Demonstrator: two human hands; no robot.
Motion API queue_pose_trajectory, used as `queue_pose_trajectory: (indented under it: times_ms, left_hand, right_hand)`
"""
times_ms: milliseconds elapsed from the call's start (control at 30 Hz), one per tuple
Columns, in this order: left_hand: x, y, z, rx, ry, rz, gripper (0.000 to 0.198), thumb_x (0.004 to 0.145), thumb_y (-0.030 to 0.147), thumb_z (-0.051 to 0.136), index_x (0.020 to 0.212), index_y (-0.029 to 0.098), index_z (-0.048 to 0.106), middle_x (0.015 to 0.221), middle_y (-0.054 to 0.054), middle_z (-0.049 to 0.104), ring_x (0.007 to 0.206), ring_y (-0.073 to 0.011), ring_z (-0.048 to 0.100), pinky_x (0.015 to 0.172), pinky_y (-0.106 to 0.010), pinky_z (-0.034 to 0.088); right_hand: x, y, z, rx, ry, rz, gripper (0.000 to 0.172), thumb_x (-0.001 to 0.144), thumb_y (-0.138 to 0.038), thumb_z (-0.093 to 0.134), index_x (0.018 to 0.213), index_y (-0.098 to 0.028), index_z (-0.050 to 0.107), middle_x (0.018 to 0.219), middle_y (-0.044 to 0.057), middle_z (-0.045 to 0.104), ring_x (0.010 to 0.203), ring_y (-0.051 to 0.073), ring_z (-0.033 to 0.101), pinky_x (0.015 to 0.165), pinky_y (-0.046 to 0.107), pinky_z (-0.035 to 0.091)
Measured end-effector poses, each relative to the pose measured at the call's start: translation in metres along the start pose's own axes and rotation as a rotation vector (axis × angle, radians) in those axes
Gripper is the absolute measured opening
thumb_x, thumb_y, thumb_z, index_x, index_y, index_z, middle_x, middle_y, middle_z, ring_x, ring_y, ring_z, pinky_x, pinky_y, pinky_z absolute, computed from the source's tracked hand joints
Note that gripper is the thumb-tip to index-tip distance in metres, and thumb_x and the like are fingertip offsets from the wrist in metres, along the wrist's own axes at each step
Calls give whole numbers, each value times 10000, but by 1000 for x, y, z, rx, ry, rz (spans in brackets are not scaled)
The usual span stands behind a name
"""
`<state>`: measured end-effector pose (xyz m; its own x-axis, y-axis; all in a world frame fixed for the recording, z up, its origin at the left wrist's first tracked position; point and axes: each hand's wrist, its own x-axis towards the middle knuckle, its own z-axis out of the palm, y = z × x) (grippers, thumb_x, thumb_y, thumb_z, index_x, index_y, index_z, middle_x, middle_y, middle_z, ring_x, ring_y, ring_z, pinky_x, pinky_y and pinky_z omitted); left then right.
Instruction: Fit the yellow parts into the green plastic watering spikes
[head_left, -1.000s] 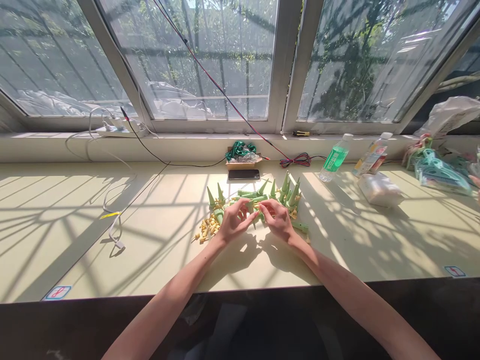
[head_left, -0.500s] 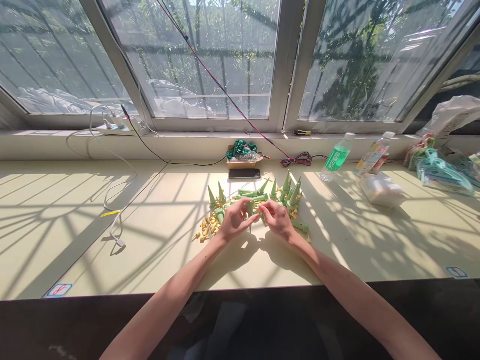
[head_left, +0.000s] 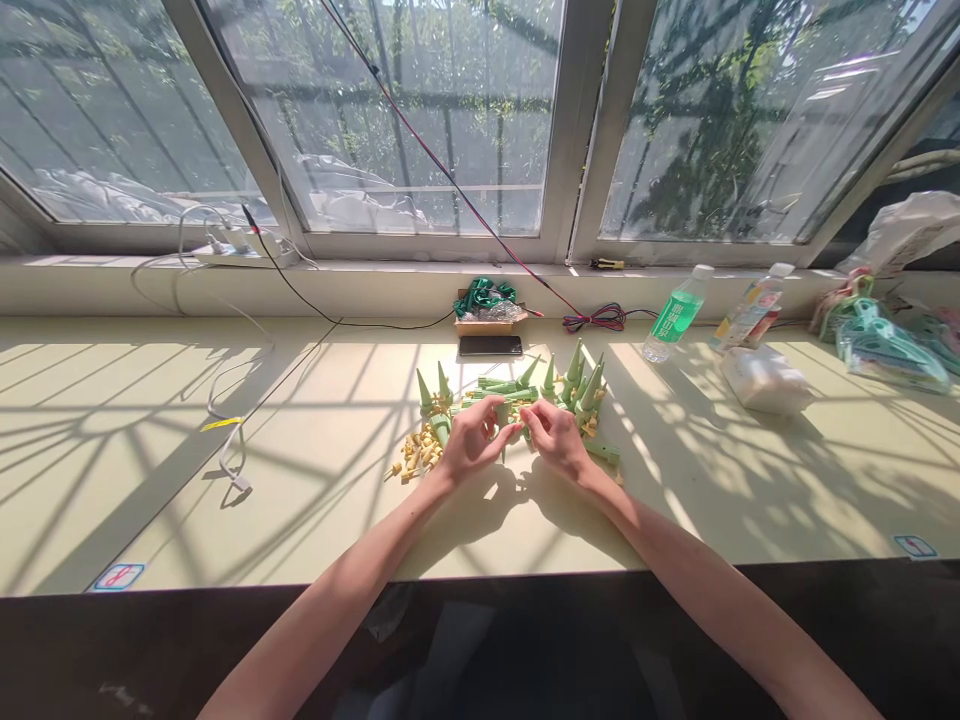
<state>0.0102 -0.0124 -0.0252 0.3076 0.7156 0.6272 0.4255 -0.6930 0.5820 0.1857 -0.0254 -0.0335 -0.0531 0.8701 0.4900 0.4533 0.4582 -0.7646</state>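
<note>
My left hand point(head_left: 469, 440) is closed around a green cone-shaped plastic piece point(head_left: 503, 414), its narrow end pointing down at the table. Beside it, my right hand point(head_left: 556, 437) pinches with thumb and fingertips close to that piece; whatever is between them is too small to make out. Several green cones point(head_left: 574, 374) stand upright behind my right hand, and a couple more green cones point(head_left: 424, 390) rise behind the left. Small yellow pegs point(head_left: 417, 456) lie in a loose heap left of my left hand. Green tubes point(head_left: 495, 384) lie past my fingers, partly hidden.
A black phone point(head_left: 490, 346) lies behind the parts, before a small cardboard box point(head_left: 484, 327) of green material. To the right are a green-labelled bottle point(head_left: 677, 315), a second bottle point(head_left: 754, 305) and a white tissue pack point(head_left: 765, 380). A white cable point(head_left: 236, 470) trails at left.
Both hands stay almost in place, the fingertips shifting only slightly around the green piece. The heaps of parts look the same.
</note>
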Motion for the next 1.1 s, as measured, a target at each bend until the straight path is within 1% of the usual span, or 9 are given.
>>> queue_pose_trajectory:
  times_ms: [267,400,567,767,900,1000,1100]
  left_hand:
    - [2,4,-1,59,33,22,184,855,340,651,912,183,574,616,36,550,489,-103,487,498,-241,419]
    - [1,5,-1,78,37,3,177,873,347,621,847,181,568,628,15,579,506,-119,519,502,-249,425]
    - [1,7,-1,75,46,-9,186,881,341,605,797,182,561,625,12,589,509,-121,532,511,-247,432]
    - [1,7,-2,79,96,-37,216,866,334,636,739,187,542,561,40,543,473,-105,511,488,-227,398]
    - [1,7,-2,84,103,-66,255,871,364,633,716,187,535,535,48,525,451,-100,501,467,-222,382]
    - [1,7,-2,79,103,-74,269,866,380,641,711,187,536,531,49,528,446,-100,504,465,-222,386]
    - [2,8,-2,77,100,-82,269,868,379,643,713,185,539,537,45,541,452,-102,516,466,-224,391]
  right_hand:
    - [-1,-2,1,22,-40,12,438,954,-527,452,647,-215,457,499,-45,447,461,111,397,474,249,327]
    - [-2,-3,3,2,-44,-4,448,971,-510,418,630,-220,425,494,-41,439,462,116,395,486,257,333]
    - [-4,-7,1,7,-88,-1,436,998,-477,365,675,-217,499,504,-27,484,477,133,451,503,264,371]
    - [-4,-11,-1,13,-133,-31,384,989,-449,405,731,-211,560,586,-9,554,527,140,507,537,266,402]
    - [-4,-9,0,25,-146,-55,349,982,-452,429,800,-213,607,622,-3,575,543,144,517,536,266,412]
    - [-5,-7,1,21,-141,-69,337,976,-461,444,815,-217,611,643,2,578,564,147,521,542,267,416]
    - [-5,-6,1,19,-136,-71,353,978,-455,440,748,-216,562,614,-9,537,545,138,489,531,264,397]
